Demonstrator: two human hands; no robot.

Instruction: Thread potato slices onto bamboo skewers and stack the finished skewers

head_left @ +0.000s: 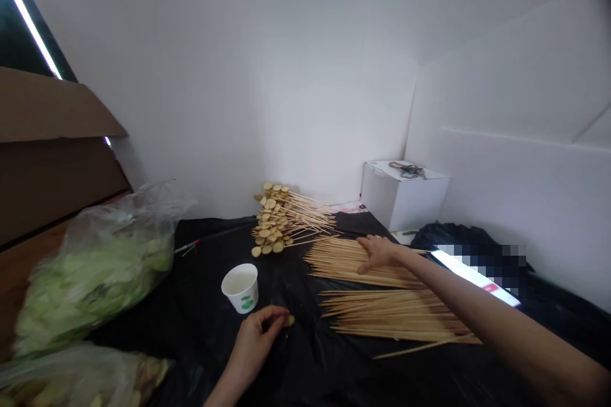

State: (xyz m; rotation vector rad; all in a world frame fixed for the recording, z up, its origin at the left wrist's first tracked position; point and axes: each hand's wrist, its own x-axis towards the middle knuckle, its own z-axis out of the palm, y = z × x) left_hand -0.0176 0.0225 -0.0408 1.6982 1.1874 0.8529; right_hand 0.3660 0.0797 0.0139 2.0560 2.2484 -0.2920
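My left hand (258, 340) is closed in a pinch on a small potato slice (291, 320), low over the black plastic sheet. Just behind that hand stands a white paper cup (240, 289) with green printing. My right hand (379, 252) reaches out over the upper bundle of wooden skewers (334, 259), touching it, with the thumb apart from the stretched fingers. Nearer to me lies a second bundle of skewers (396, 315), and one loose skewer (420, 348) sits askew along its front. A pile of skewered potato slices (272, 219) rests toward the wall, sticks pointing right.
At left, a clear plastic bag (100, 280) holds pale green pieces. A second bag (81, 378) with yellowish slices fills the lower left corner. A white box (405, 194) stands at the back right. Under my right forearm lies a lit phone screen (475, 275). Brown cardboard (52, 108) rises at left.
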